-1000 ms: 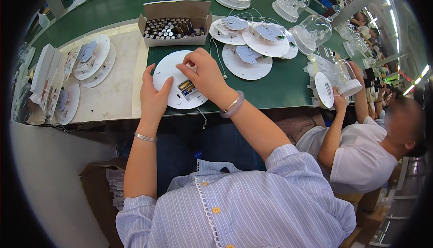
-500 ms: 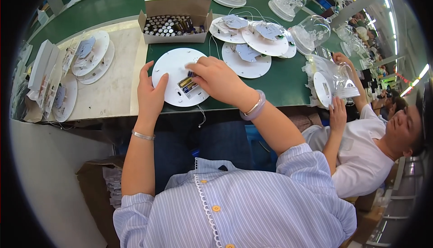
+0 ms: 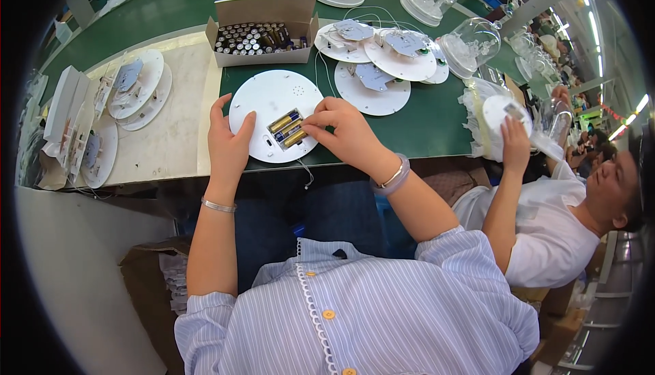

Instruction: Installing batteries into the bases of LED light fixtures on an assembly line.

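Observation:
A white round base [image 3: 263, 95] lies in front of me on the green table, with a row of small holes near its top right and a recessed battery compartment. Inside that compartment are three gold-and-dark batteries [image 3: 285, 128] side by side. My left hand [image 3: 228, 133] grips the base's left edge, thumb on top and fingers along the rim. With fingers pinched, my right hand [image 3: 341, 129] presses at the right end of the lowest battery. A thin white cable [image 3: 305, 170] hangs from the base over the table's edge.
Behind the base stands an open box of batteries [image 3: 263, 41]. More white bases with grey plates [image 3: 372, 95] lie to the right, others [image 3: 140, 88] on the left board. Glass domes [image 3: 471, 48] stand far right. A co-worker's hand [image 3: 516, 144] holds another white disc.
My right hand has shifted slightly right and lower, uncovering the compartment; the batteries now lie in a row in it. My left hand stays put. The co-worker has raised and turned a disc.

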`<state>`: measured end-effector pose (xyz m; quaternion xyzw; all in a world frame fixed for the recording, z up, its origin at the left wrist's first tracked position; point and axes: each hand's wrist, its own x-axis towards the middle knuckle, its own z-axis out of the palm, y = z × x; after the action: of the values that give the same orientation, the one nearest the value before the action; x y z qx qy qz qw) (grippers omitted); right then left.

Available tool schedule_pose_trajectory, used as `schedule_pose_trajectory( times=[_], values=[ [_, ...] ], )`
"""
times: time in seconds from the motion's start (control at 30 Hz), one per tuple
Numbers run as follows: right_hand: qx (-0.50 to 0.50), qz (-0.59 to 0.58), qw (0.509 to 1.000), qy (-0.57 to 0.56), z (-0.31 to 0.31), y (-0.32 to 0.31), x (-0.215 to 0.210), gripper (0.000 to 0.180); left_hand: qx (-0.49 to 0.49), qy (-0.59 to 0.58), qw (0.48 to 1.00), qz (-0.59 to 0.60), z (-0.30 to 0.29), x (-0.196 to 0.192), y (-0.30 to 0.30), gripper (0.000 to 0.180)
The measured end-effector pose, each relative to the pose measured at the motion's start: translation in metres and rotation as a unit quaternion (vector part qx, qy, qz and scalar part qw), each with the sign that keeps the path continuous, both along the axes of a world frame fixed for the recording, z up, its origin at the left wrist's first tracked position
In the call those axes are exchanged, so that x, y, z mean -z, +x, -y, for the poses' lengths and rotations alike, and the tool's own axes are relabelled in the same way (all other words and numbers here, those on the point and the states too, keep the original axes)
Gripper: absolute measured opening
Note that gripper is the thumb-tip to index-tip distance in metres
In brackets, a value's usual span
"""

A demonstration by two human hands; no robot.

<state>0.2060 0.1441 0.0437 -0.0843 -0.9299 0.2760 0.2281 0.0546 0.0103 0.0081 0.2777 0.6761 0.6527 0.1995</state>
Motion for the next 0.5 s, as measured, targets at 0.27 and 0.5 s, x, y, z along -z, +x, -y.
schedule_pose_trajectory(
  times=[0.27,0.5],
  values=[
    [0.116,0.044,0.983,-0.133,0.008,-0.002,0.003,0.040,-0.011,0.006,1.000,0.012,0.001,0.003,-0.002,0.027],
    [0.083,0.120,0.871,-0.470,0.008,-0.012,0.001,0.043,-0.054,0.122,0.986,0.096,0.006,0.007,-0.007,0.022]
  ],
)
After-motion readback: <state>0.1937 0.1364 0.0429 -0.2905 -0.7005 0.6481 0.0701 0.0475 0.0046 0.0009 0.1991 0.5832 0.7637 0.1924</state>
